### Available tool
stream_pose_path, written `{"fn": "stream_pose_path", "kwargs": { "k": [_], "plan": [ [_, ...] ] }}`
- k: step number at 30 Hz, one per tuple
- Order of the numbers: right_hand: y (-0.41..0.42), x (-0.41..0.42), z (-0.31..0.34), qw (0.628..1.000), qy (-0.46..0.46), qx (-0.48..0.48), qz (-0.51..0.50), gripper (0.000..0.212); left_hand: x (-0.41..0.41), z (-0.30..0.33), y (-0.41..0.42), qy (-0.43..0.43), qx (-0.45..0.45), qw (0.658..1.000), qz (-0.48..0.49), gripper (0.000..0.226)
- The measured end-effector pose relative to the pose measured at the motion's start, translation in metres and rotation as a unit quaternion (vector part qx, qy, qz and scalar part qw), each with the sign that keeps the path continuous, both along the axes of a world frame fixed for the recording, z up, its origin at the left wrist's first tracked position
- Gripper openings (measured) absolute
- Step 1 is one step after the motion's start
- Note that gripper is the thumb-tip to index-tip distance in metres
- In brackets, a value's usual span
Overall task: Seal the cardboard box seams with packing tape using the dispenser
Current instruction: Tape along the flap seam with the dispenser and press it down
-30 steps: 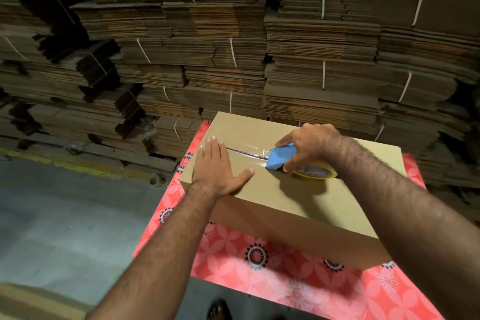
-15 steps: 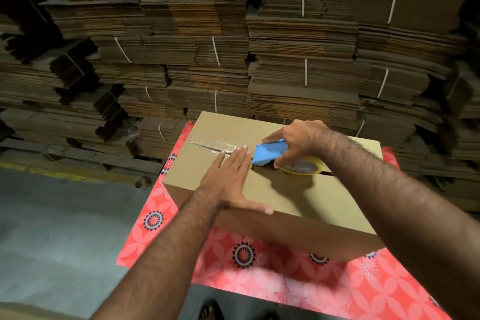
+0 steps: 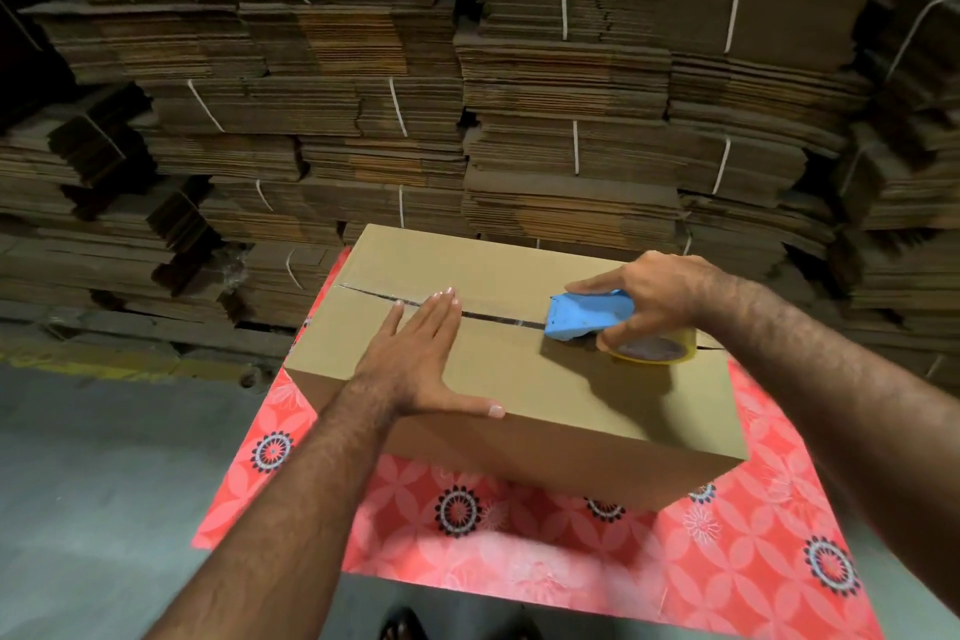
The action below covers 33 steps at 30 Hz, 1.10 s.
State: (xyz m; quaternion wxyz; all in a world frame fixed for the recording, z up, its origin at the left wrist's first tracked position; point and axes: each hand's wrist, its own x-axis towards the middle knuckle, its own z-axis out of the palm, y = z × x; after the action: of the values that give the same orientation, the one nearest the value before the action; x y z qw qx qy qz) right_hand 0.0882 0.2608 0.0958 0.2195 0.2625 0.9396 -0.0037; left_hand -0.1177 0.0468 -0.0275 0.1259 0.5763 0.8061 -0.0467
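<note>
A closed brown cardboard box (image 3: 519,276) sits on a red flowered table (image 3: 571,551). Its centre seam (image 3: 498,319) runs left to right across the top, with clear tape along the left stretch. My right hand (image 3: 654,294) grips a blue tape dispenser (image 3: 589,314) with a yellowish tape roll (image 3: 652,352), pressed onto the seam toward the right end of the box. My left hand (image 3: 421,359) lies flat on the box top, fingers together reaching the seam, thumb along the near edge.
Strapped stacks of flattened cardboard (image 3: 519,94) fill the whole background right behind the table. Grey concrete floor (image 3: 104,457) lies to the left. A dark shoe (image 3: 402,626) shows below the table's near edge.
My right hand has drawn the dispenser rightward along the seam, leaving more tape behind it. My left hand stays flat on the box top, now farther from the dispenser.
</note>
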Motion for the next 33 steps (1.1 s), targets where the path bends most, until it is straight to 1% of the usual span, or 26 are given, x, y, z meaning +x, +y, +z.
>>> {"fn": "stream_pose_path", "kwargs": {
  "k": [4,9,13,15,18,22,25,28,33],
  "plan": [
    [-0.002,-0.004,-0.003,1.0,0.025,0.012,0.004,0.079,-0.02,0.004,-0.007,0.004,-0.003,1.0,0.031,0.15],
    [-0.008,-0.033,-0.005,0.999,0.035,0.032,0.008,0.076,-0.036,0.014,-0.002,0.004,-0.015,0.999,0.03,0.153],
    [-0.007,-0.035,-0.004,0.999,0.012,0.052,0.009,0.071,-0.004,0.017,0.016,-0.012,0.026,1.0,-0.006,0.145],
    [-0.007,-0.036,-0.003,0.999,0.002,0.052,0.01,0.071,0.023,0.014,0.032,-0.022,0.036,0.999,-0.029,0.147],
    [-0.007,-0.04,-0.003,0.999,-0.006,0.05,0.009,0.072,0.047,0.004,0.048,-0.011,0.033,0.998,-0.048,0.154],
    [-0.002,-0.039,-0.005,0.999,-0.01,0.033,0.007,0.071,0.049,-0.002,0.048,0.0,0.041,0.998,-0.041,0.156],
    [0.009,-0.034,0.006,1.0,-0.002,0.009,0.001,0.072,0.05,-0.002,0.048,0.002,0.05,0.998,-0.041,0.156],
    [0.013,-0.037,0.012,1.0,-0.001,0.031,0.007,0.073,0.05,-0.001,0.049,-0.004,0.056,0.998,-0.038,0.157],
    [0.004,-0.045,-0.008,0.998,-0.038,0.047,0.017,0.072,0.048,-0.003,0.05,-0.004,0.03,0.999,-0.028,0.159]
  ]
}}
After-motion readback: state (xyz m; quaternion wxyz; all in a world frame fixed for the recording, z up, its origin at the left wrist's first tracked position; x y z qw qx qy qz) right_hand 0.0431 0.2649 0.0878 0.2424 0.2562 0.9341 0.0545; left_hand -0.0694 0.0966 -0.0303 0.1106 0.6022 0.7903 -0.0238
